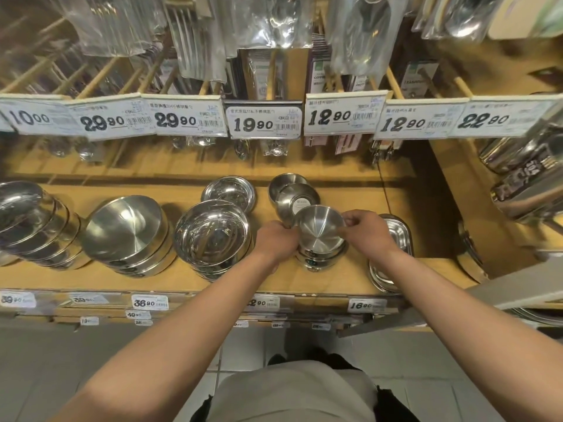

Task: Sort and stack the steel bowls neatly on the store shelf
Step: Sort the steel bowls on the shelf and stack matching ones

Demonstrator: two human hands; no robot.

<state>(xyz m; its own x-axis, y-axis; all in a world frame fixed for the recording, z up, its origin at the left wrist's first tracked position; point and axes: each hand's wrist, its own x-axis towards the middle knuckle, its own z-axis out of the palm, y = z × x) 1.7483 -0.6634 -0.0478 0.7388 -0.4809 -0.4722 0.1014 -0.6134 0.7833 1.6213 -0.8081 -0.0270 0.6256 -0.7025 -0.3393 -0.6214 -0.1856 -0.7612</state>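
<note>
Head view: at centre frame, the left hand [278, 239] and right hand [367, 231] are each pinching the rim of a small round brushed-steel bowl [320, 228], seating it squarely on its matching stack [316, 258] on the wooden shelf [341, 275], apparently to keep it level.

Warm bright light, steel glare, blurred warped edges.
</note>
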